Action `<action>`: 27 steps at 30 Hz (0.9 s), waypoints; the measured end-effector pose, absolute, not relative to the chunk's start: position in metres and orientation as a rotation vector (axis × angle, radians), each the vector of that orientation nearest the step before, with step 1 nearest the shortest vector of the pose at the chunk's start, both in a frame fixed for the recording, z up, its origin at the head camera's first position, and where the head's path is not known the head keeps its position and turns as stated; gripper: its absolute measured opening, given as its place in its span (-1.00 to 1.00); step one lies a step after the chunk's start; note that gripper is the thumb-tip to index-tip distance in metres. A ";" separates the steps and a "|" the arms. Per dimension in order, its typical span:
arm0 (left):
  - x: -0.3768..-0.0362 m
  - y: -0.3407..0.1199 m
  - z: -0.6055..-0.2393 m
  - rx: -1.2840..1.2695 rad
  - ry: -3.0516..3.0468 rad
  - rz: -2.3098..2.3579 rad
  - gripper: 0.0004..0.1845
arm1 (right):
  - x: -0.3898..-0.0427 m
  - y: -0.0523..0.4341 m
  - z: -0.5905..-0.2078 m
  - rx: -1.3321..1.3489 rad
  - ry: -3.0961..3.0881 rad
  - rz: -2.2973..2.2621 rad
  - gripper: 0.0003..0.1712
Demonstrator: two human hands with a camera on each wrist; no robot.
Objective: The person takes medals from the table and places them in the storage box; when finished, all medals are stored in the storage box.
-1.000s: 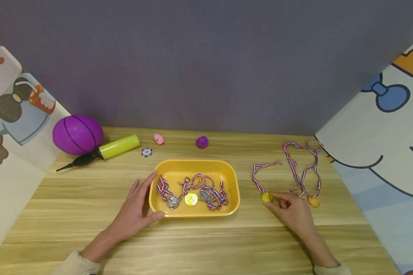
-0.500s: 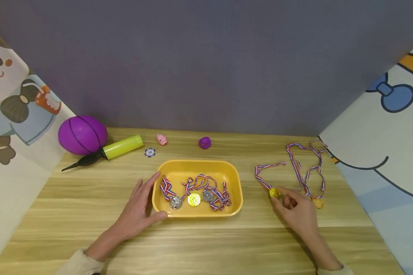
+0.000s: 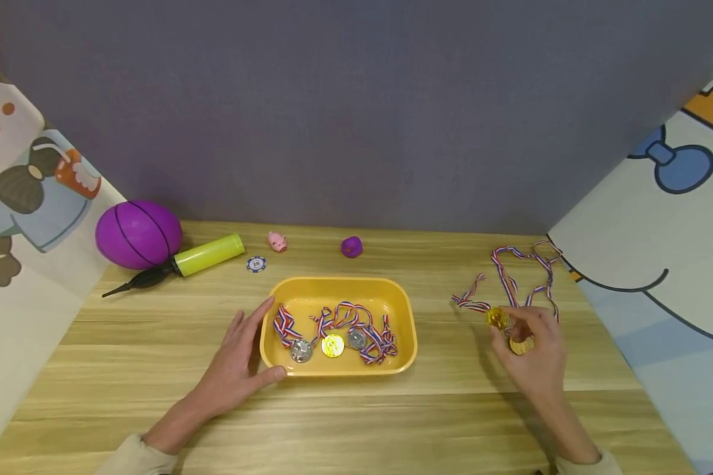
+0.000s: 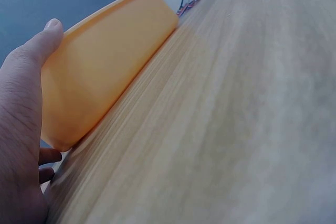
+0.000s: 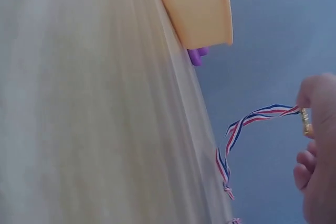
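Observation:
My right hand [image 3: 537, 356] pinches a gold medal [image 3: 497, 318] above the table, and its striped ribbon [image 5: 262, 114] trails down, the far end low near the tabletop. Another gold medal [image 3: 521, 345] lies partly hidden behind that hand, with its ribbon [image 3: 511, 277] looped toward the back right. My left hand [image 3: 232, 369] holds the left end of a yellow tray [image 3: 339, 282], thumb at the front corner and fingers along the left side. Inside the tray are a silver medal [image 3: 301, 351], a gold medal [image 3: 333, 346] and another silver medal [image 3: 357, 338], with tangled ribbons.
Behind the tray stand a pink toy pig [image 3: 277, 241] and a small purple toy [image 3: 351, 247]. A poker chip [image 3: 256, 264], a yellow hand pump [image 3: 210, 255] and a purple ball [image 3: 138, 235] lie at the back left. A grey wall [image 3: 356, 119] bounds the rear.
My right hand has lifted the gold medal off the table and carried it a little right and back, its ribbon dragging along. My left hand stays on the tray.

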State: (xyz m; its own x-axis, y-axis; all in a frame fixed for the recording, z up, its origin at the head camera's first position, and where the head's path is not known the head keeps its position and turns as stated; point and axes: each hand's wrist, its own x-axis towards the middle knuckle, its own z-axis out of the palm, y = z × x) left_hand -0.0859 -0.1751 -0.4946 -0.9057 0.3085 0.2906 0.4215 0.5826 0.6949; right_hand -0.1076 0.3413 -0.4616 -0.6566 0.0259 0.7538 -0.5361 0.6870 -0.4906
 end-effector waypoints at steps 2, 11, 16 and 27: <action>-0.086 -0.175 -0.495 -0.620 -2.669 -1.229 0.23 | -0.110 0.339 -0.457 0.428 -2.070 0.962 -0.60; -0.085 -0.173 -0.491 -0.632 -2.647 -1.221 0.22 | -0.117 0.327 -0.449 0.661 -1.683 1.557 -0.58; -0.084 -0.173 -0.492 -0.639 -2.647 -1.220 0.22 | -0.125 0.313 -0.447 0.865 -1.397 1.860 -0.67; -0.086 -0.174 -0.493 -0.639 -2.646 -1.211 0.21 | -0.127 0.296 -0.451 0.926 -1.125 2.219 -0.70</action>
